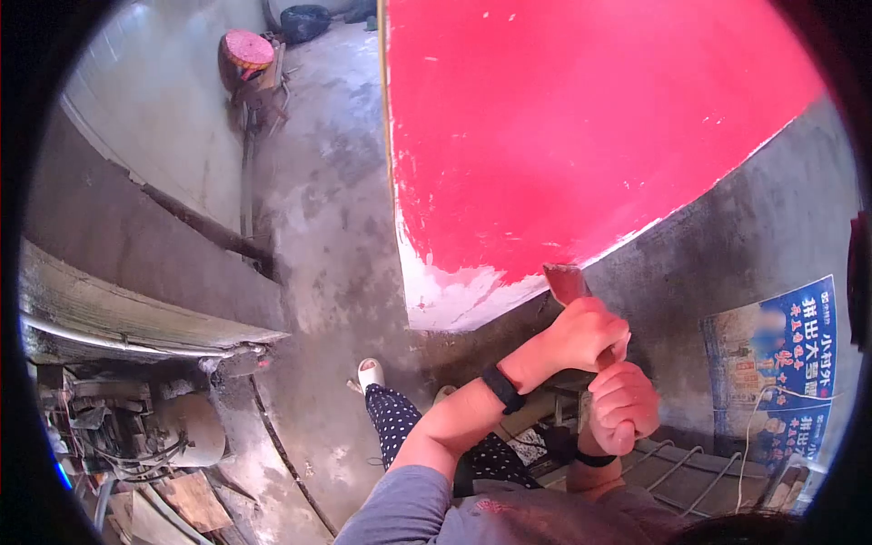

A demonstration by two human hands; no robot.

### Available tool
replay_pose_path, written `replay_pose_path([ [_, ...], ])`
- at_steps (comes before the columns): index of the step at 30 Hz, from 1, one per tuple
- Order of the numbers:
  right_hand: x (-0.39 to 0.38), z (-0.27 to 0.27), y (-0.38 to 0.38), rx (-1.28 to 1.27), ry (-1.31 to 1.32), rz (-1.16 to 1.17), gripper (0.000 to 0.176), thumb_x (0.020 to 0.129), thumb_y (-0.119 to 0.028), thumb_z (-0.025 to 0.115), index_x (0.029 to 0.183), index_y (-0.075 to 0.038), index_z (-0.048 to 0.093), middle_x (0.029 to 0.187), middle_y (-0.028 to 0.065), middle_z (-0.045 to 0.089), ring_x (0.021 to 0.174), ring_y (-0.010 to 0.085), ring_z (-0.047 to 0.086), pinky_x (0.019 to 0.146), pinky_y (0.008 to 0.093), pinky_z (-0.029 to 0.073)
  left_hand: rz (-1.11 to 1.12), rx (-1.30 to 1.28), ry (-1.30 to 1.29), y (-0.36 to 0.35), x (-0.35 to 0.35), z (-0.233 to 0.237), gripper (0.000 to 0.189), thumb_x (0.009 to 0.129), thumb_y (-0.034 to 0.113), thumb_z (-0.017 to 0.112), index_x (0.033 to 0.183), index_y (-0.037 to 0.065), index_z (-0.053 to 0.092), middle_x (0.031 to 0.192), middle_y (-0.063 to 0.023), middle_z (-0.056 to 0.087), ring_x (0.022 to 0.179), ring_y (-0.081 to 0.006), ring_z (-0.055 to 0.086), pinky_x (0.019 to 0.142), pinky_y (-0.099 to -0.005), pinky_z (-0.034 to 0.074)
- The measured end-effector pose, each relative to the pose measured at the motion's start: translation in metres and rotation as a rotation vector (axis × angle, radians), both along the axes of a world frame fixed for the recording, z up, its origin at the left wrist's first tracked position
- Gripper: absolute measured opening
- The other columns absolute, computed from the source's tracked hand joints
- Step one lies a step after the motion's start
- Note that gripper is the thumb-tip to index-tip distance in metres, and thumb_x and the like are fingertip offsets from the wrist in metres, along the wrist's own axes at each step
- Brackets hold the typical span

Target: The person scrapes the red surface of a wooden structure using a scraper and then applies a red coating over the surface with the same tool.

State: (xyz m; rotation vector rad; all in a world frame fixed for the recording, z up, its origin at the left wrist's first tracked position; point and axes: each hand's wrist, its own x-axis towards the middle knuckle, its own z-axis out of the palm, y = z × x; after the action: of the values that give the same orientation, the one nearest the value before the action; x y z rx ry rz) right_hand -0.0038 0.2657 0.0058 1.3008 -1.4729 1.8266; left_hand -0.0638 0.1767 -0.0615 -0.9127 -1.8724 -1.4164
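Both my hands are closed around a flat scraper (567, 283), its reddish blade widening toward the tip. My left hand (586, 338) wraps the upper part of the handle, just below the blade. Lower down, my right hand (623, 406) is closed around the handle's end, mostly hiding it. The blade's tip meets the lower edge of a large panel (545, 145) with a bright pink-red surface. A white, ragged patch (445, 295) shows along the panel's lower left corner, and small white marks dot the red.
A blue printed poster (777, 354) is at right, near a wire rack (695, 472). Machinery (136, 431) and boards (186, 504) lie lower left. Up the concrete floor (318, 200) stand a pink round-topped stool (248, 50) and a black bag (304, 23). My slippered foot (370, 373) is below the panel.
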Motion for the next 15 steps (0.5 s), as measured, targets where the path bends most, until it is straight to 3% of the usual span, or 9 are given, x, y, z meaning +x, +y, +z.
replay_pose_path([
  [2, -0.006, -0.012, -0.004, 0.004, -0.048, -0.107, 0.026, 0.073, -0.012, 0.052, 0.049, -0.005, 0.043, 0.05, 0.0057, 0.052, 0.045, 0.0188, 0.051, 0.052, 0.0326, 0.047, -0.013, -0.002, 0.044, 0.0, -0.009, -0.014, 0.02, 0.062, 0.016, 0.064, 0.057, 0.01, 0.045, 0.053, -0.007, 0.047, 0.05, -0.0306, 0.048, 0.045, -0.04, 0.034],
  [4, -0.026, -0.047, -0.009, 0.244, -0.121, -0.545, 0.028, 0.076, -0.011, 0.051, 0.05, -0.004, 0.043, 0.051, 0.0053, 0.051, 0.047, 0.0179, 0.052, 0.052, 0.0321, 0.045, -0.013, 0.11, -0.173, 0.002, -0.021, -0.069, 0.022, 0.064, 0.017, 0.064, 0.057, 0.009, 0.044, 0.053, -0.0076, 0.047, 0.05, -0.0308, 0.048, 0.046, -0.0396, 0.034],
  [5, -0.035, -0.062, -0.006, 0.239, -0.125, -0.551, 0.028, 0.076, -0.011, 0.051, 0.05, -0.004, 0.043, 0.051, 0.0053, 0.051, 0.047, 0.0179, 0.052, 0.052, 0.0321, 0.045, -0.019, 0.104, -0.174, 0.001, -0.022, -0.079, 0.022, 0.064, 0.017, 0.064, 0.057, 0.009, 0.044, 0.053, -0.0076, 0.047, 0.05, -0.0308, 0.048, 0.046, -0.0396, 0.034],
  [7, -0.049, -0.068, -0.005, 0.118, -0.327, -0.055, 0.026, 0.075, -0.011, 0.052, 0.051, -0.005, 0.045, 0.052, 0.005, 0.051, 0.048, 0.0191, 0.053, 0.052, 0.032, 0.044, 0.055, -0.043, -0.339, -0.006, -0.025, -0.081, 0.014, 0.062, 0.022, 0.06, 0.063, 0.011, 0.051, 0.058, -0.0069, 0.051, 0.055, -0.0291, 0.052, 0.051, -0.0398, 0.037],
  [8, -0.045, -0.067, 0.0, 0.107, -0.325, -0.063, 0.026, 0.075, -0.011, 0.052, 0.051, -0.005, 0.045, 0.052, 0.005, 0.051, 0.048, 0.0191, 0.053, 0.052, 0.032, 0.044, 0.048, -0.053, -0.336, -0.005, -0.026, -0.08, 0.014, 0.062, 0.022, 0.06, 0.063, 0.011, 0.051, 0.058, -0.0069, 0.051, 0.055, -0.0291, 0.052, 0.051, -0.0398, 0.037],
  [11, -0.016, -0.018, 0.002, 0.137, -0.189, -0.152, 0.025, 0.073, -0.009, 0.052, 0.05, -0.005, 0.043, 0.052, 0.0047, 0.051, 0.048, 0.02, 0.053, 0.052, 0.0316, 0.044, -0.033, 0.02, -0.033, -0.001, -0.011, -0.016, 0.014, 0.059, 0.02, 0.061, 0.061, 0.011, 0.051, 0.057, -0.0067, 0.05, 0.054, -0.0293, 0.051, 0.049, -0.0396, 0.036],
  [13, -0.014, -0.012, 0.007, 0.034, -0.068, 0.037, 0.026, 0.075, -0.008, 0.051, 0.05, -0.004, 0.042, 0.052, 0.0047, 0.05, 0.047, 0.0209, 0.052, 0.051, 0.0309, 0.043, 0.009, -0.02, -0.022, 0.003, -0.01, -0.018, 0.015, 0.058, 0.02, 0.061, 0.062, 0.011, 0.051, 0.057, -0.0069, 0.05, 0.055, -0.0299, 0.051, 0.049, -0.0399, 0.037],
  [14, -0.013, -0.015, 0.008, 0.032, -0.064, 0.033, 0.026, 0.075, -0.008, 0.051, 0.05, -0.004, 0.042, 0.052, 0.0047, 0.05, 0.047, 0.0209, 0.052, 0.051, 0.0309, 0.043, 0.058, -0.064, -0.002, 0.005, -0.011, -0.018, 0.015, 0.058, 0.02, 0.062, 0.062, 0.01, 0.051, 0.057, -0.007, 0.05, 0.055, -0.0305, 0.052, 0.049, -0.0403, 0.037],
  [15, -0.012, -0.022, 0.008, 0.09, -0.178, -0.128, 0.025, 0.074, -0.006, 0.05, 0.05, -0.004, 0.041, 0.051, 0.0047, 0.05, 0.047, 0.0208, 0.052, 0.051, 0.0312, 0.044, 0.054, -0.066, 0.003, 0.004, -0.018, -0.023, 0.015, 0.058, 0.02, 0.062, 0.062, 0.01, 0.051, 0.057, -0.007, 0.05, 0.055, -0.0305, 0.052, 0.049, -0.0403, 0.037],
])
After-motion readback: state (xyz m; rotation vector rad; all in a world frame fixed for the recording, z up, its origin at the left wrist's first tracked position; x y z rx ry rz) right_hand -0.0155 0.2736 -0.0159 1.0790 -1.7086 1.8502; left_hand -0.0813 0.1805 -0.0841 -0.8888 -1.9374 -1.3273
